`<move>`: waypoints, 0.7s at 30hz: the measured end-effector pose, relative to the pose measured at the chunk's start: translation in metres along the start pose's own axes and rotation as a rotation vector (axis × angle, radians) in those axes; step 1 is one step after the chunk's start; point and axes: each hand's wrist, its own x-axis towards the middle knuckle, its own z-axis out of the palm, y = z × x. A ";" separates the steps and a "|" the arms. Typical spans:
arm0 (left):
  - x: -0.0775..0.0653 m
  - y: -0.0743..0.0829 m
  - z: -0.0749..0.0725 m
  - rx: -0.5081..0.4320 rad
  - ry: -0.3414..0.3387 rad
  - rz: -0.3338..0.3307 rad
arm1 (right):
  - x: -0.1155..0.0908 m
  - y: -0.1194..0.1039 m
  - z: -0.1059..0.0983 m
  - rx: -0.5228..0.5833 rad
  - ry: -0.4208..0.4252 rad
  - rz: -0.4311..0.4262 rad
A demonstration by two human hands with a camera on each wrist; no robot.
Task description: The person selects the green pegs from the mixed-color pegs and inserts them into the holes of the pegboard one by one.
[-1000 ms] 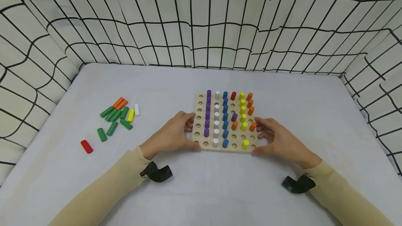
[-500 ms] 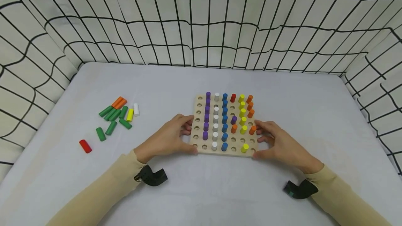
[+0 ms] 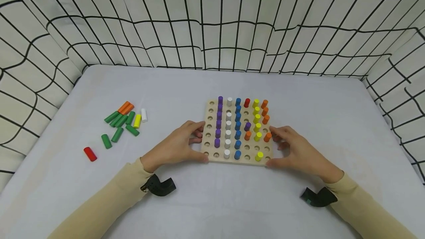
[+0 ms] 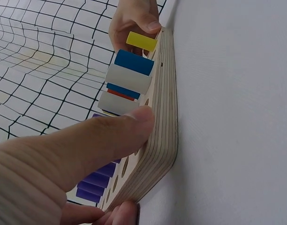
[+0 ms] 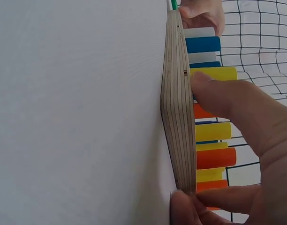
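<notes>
On the white worktop, the wooden peg board lies near the middle, and it is now a little nearer to the person than 1 second ago. In the last 0.5 second it has hardly moved, so I judge that the work at this moment concerns the position of the board, and not any single peg. The left hand grips the left side, with its thumb at the near left corner; the right hand holds the right side in the same manner. These 2 hands are partly curved, each open only as far as the side of the board requires, and neither has a peg. In the board stand upright pegs of several colours. Well apart to the left, loose pegs lie in a group, mostly green, with 1 red peg nearer. Beyond the worktop, pale walls carry black grid lines.
</notes>
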 end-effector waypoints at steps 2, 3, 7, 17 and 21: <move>0.000 0.000 0.000 0.006 -0.001 -0.003 | 0.000 0.000 0.001 -0.070 0.016 0.000; 0.000 0.000 0.000 0.009 -0.001 -0.006 | 0.001 0.001 0.002 -0.101 0.024 0.001; 0.001 0.000 0.000 0.016 -0.008 -0.012 | 0.003 0.001 0.006 -0.200 0.048 -0.015; -0.001 0.003 0.003 0.072 -0.002 -0.031 | 0.005 -0.006 0.013 -0.425 -0.024 -0.016; -0.002 0.004 0.003 0.111 -0.001 -0.012 | 0.005 -0.010 0.017 -0.452 -0.048 0.016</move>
